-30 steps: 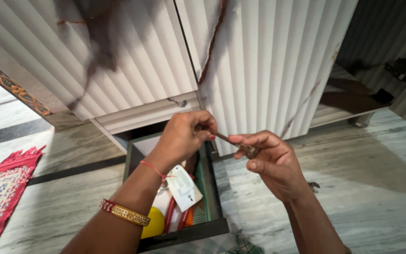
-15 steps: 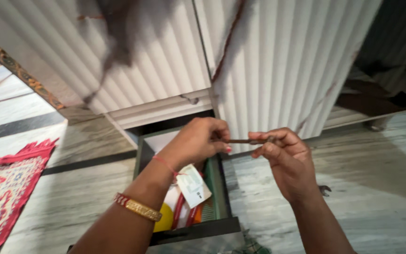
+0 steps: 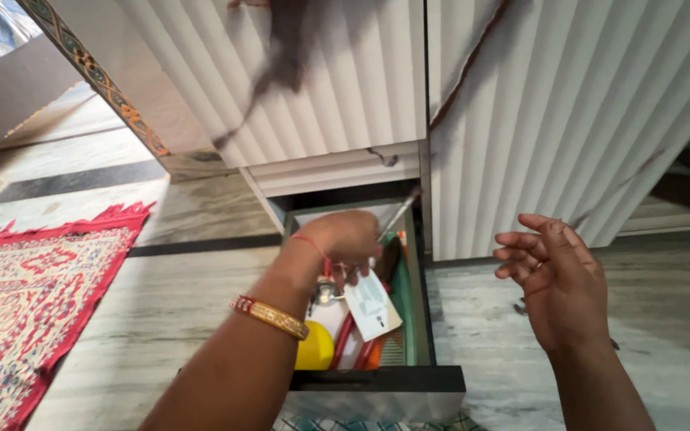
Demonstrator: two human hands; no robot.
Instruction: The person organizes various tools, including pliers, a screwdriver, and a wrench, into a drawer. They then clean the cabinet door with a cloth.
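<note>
**Currently: thin rod held over open drawer, other hand free**

Head view. Left hand [image 3: 345, 238] is over the back end of the open drawer [image 3: 377, 381], fingers closed on the lower end of a thin metal rod [image 3: 399, 211]. The rod slants up and away toward the drawer's back right corner, its tip near the fluted white cabinet front [image 3: 345, 88]. A white tag [image 3: 372, 305] hangs on a red thread from that wrist, above the drawer contents.

Right hand [image 3: 557, 275] is held over the floor [image 3: 161, 311] to the right of the drawer, fingers spread and loosely curled, holding nothing.

Assessment: the rod appears rigid, light and narrow, likely smooth and prone to twisting in a loose pinch. A firm hold near its lower end, as now, seems sound.

Drawer interior: a yellow round object [image 3: 315, 351] and red tool handles [image 3: 345, 343] lie near the front edge. A red patterned rug [image 3: 33, 279] lies well to the left.
</note>
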